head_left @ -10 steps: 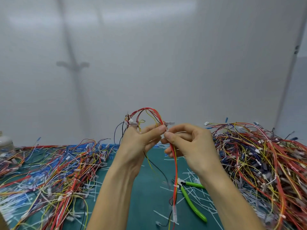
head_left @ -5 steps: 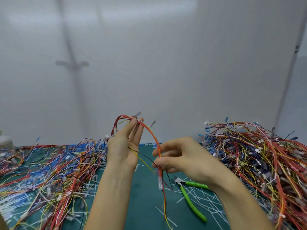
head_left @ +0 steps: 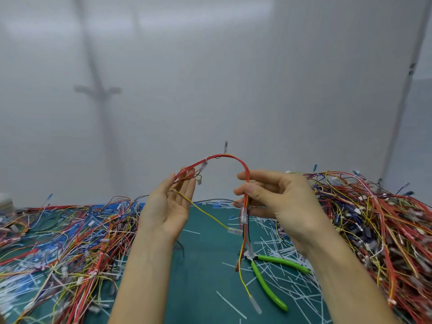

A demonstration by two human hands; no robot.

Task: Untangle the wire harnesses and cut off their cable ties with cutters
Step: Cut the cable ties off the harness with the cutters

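Right hand (head_left: 275,202) pinches arched red-and-yellow wire harness (head_left: 224,156); open left hand (head_left: 168,206) props it. Its dangling leads (head_left: 243,280), possibly touching green-handled cutters (head_left: 264,281), may snag.

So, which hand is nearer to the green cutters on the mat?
Right. The right hand, pinching the wire harness, is up just above and behind the cutters; the left hand is at about the same height, but farther off to their left.

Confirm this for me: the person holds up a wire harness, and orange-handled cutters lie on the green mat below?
Nearly. The head view shows the cutters have green handles, not orange; they do lie on the mat below the harness.
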